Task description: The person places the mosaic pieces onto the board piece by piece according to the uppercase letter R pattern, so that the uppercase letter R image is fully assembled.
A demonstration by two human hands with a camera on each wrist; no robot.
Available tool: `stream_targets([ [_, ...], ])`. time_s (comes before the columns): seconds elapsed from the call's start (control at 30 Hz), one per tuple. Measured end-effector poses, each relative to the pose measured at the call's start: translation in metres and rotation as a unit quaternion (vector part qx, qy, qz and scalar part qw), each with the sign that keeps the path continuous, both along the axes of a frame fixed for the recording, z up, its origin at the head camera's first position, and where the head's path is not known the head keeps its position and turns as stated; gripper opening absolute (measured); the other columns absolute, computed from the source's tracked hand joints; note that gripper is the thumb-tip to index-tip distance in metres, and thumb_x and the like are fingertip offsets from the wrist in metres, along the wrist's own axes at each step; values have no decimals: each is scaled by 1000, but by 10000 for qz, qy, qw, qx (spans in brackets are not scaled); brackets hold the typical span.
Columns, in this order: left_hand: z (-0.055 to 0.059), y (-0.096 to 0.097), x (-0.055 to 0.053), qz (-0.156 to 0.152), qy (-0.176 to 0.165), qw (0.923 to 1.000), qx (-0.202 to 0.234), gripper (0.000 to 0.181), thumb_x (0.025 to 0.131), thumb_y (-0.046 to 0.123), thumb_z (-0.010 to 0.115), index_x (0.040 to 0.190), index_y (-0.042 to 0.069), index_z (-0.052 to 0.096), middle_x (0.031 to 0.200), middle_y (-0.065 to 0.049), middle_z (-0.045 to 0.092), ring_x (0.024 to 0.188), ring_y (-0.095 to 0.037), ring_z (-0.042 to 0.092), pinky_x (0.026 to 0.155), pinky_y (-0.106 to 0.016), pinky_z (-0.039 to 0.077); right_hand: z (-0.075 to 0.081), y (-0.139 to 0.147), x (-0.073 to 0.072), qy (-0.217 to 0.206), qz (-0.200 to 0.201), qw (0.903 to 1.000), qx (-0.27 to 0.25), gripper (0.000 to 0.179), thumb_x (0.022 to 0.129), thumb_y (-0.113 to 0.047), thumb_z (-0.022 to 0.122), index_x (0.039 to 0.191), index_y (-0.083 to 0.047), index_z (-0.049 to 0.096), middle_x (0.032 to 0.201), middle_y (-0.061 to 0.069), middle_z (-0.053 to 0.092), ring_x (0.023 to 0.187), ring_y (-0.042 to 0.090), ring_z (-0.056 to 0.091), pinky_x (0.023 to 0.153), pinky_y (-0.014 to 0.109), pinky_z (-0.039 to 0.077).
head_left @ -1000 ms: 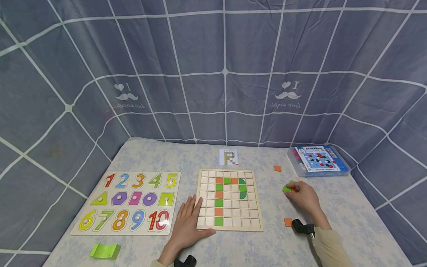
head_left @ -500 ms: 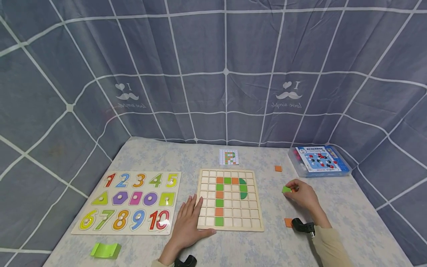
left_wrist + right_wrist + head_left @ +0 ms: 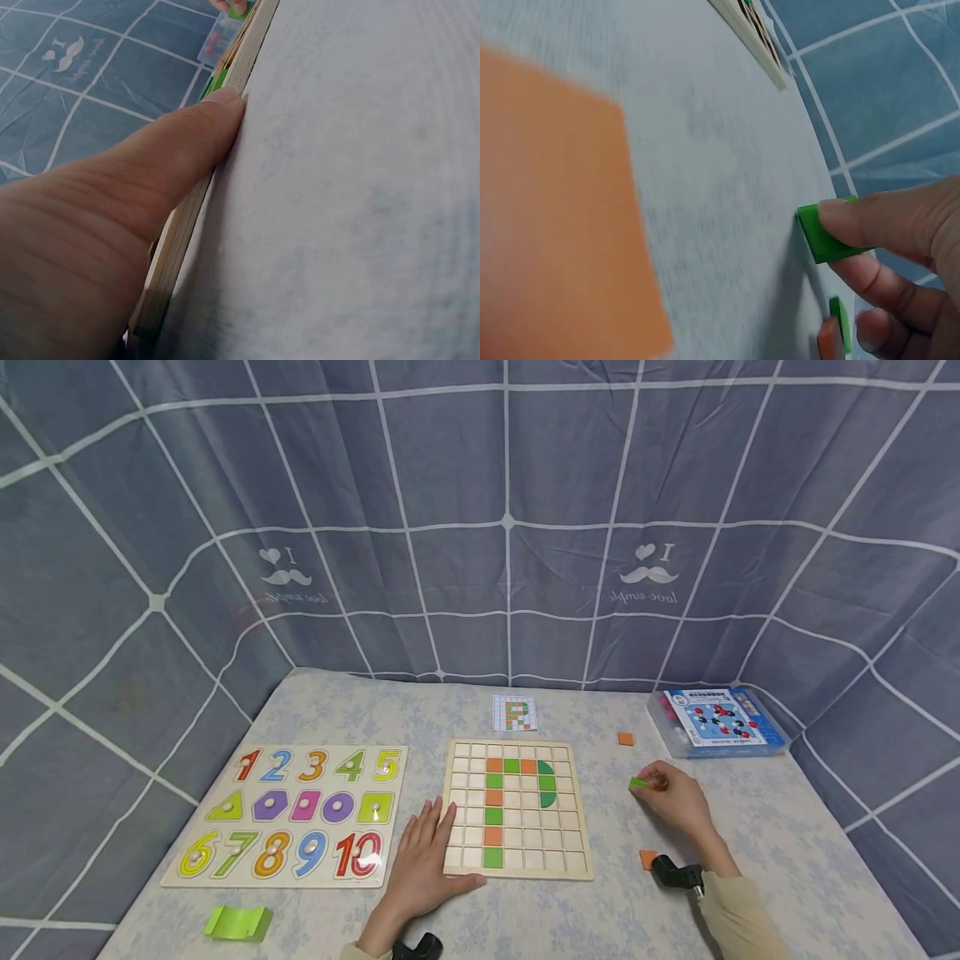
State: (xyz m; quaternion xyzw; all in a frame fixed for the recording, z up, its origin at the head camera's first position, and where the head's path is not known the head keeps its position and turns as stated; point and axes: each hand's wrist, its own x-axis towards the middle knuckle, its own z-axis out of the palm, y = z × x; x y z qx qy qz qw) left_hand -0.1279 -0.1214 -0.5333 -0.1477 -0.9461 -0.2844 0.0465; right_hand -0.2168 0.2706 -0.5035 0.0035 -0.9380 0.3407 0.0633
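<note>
My left hand (image 3: 423, 870) rests flat with straight fingers at the left edge of the wooden grid board (image 3: 531, 840). Its thumb touches the board's front edge in the left wrist view. Green and orange square tiles and dark green rounded pieces sit in the board's cells. To the right of the board, my right hand (image 3: 681, 803) pinches a green square tile (image 3: 821, 241) between thumb and fingers. By its lower fingers in the right wrist view are another green tile (image 3: 843, 324) and an orange tile (image 3: 829, 340); whether these are held I cannot tell.
One orange tile (image 3: 626, 739) lies behind my right hand, another (image 3: 647, 860) beneath the wrist camera. A patterned card (image 3: 514, 713) lies behind the board, a plastic case (image 3: 720, 718) at back right. A number puzzle (image 3: 285, 818) and green bracket (image 3: 237, 924) are on the left.
My right hand has shifted slightly left with the green tile, which now shows flatter in the head view. The left hand has stayed still.
</note>
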Motion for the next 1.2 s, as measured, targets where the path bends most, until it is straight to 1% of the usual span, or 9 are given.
stream_targets([
  [0.17,0,0,0,-1,16,10000,-4,108,69,66,69,147,0,32,152,-21,23,141,-36,12,111,-50,9,-1,-16,-1,241,6,9995,-184,18,80,-15,75,87,-5,62,75,2,59,63,16,49,54,30,38],
  [0.3,0,0,0,3,10,10000,-27,108,69,66,69,147,1,32,152,-21,23,141,-36,12,111,-50,9,0,-33,-4,388,255,9983,-363,17,79,-15,77,83,-7,62,74,1,60,62,16,47,54,30,38],
  [0.4,0,0,0,8,25,10000,-65,108,69,66,69,147,1,31,152,-21,23,141,-36,12,111,-50,9,2,-48,-7,529,460,9966,-431,18,78,-15,79,80,-10,62,73,-1,60,59,16,46,51,29,38],
  [0.57,-1,-1,-1,14,37,10000,-85,108,69,66,70,147,1,32,152,-21,23,141,-35,12,111,-50,9,6,-75,-9,709,715,9931,-597,20,76,-15,81,77,-12,61,70,-4,59,56,15,42,50,27,34],
  [0.73,-3,-1,-1,0,21,9999,-98,108,70,67,68,148,2,31,152,-21,22,141,-35,12,111,-50,9,6,-99,-9,656,996,9898,-783,20,74,-14,82,76,-13,62,68,-6,58,53,13,40,49,26,32],
  [0.9,-3,-1,-1,-6,20,9999,-138,108,70,68,68,148,2,31,152,-21,22,141,-34,11,111,-50,9,5,-118,-8,488,1425,9843,-919,17,76,-16,81,77,-14,63,69,-8,58,50,11,38,48,26,32],
  [1.0,-2,-1,-1,-5,10,9999,-129,108,70,68,68,148,2,31,152,-21,23,141,-35,12,111,-51,9,4,-127,-8,447,1671,9808,-901,14,79,-18,79,79,-15,65,69,-8,60,49,8,35,48,25,30],
  [1.1,-1,-1,0,-8,9,9999,-127,108,70,67,68,147,1,31,151,-22,23,141,-35,12,111,-51,9,2,-134,-9,422,1830,9789,-800,11,80,-19,78,80,-16,67,69,-10,60,48,7,33,48,25,29],
  [1.2,-1,0,0,-13,33,9999,-118,107,70,66,69,147,1,32,151,-22,24,141,-36,12,111,-51,9,2,-140,-9,360,1912,9783,-713,9,80,-20,77,79,-18,68,68,-12,59,49,9,37,49,25,31],
])
